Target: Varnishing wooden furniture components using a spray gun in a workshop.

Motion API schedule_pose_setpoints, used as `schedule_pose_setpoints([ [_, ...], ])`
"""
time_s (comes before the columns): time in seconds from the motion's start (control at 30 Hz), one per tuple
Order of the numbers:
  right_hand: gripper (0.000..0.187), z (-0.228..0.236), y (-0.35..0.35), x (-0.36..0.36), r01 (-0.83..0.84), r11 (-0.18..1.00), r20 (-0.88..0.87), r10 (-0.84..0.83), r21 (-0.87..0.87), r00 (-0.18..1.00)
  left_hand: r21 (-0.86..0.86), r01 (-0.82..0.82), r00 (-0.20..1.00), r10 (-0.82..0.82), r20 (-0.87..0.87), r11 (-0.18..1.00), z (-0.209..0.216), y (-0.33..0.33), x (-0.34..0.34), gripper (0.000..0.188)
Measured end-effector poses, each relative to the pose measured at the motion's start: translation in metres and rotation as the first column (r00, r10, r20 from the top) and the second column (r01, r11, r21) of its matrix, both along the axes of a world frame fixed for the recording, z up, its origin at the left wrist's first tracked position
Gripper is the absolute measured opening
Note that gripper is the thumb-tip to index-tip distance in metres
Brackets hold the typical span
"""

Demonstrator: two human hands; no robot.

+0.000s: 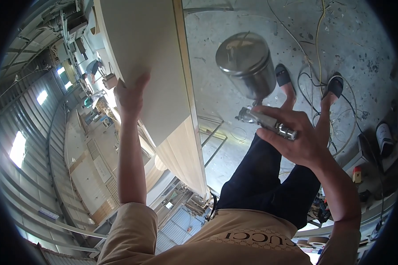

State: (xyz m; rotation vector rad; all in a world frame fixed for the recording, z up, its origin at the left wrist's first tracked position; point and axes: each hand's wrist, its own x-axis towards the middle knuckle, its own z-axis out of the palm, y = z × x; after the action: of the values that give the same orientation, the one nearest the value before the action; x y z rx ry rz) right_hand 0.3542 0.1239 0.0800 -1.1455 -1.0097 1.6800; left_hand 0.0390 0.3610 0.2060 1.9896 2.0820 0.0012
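My left hand [130, 95] grips the left edge of a large pale board [150, 57], thumb lying on its face. The board runs from the top of the view down to a lighter wood-grain end [185, 154]. My right hand [298, 134] is closed around the metal handle of a spray gun [269, 123], held to the right of the board. The gun's shiny steel cup [247, 62] sits above my hand. Below it I see my dark trousers [269, 181] and my feet in dark sandals [284, 76] on the floor.
Hoses and cables [316, 53] trail over the stained concrete floor [358, 39]. A metal frame [214, 137] stands beside the board. Another person [93, 68] bends over work far off at the left. Tape rolls [315, 242] and small tools lie at the lower right.
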Motion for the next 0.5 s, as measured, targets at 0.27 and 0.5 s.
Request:
schedule_pose_setpoints([
  [0.27,0.043,0.002,-0.007,-0.006,-0.104,0.988,-0.177,0.082,-0.116,0.981,-0.009,-0.023,1.0,0.023,0.014,1.0,0.0,-0.006,0.008,0.05],
  [0.5,0.042,-0.003,0.012,0.01,0.025,0.99,0.264,-0.062,0.14,0.963,-0.009,-0.036,0.999,0.036,0.004,0.999,-0.002,-0.003,0.007,0.05],
])
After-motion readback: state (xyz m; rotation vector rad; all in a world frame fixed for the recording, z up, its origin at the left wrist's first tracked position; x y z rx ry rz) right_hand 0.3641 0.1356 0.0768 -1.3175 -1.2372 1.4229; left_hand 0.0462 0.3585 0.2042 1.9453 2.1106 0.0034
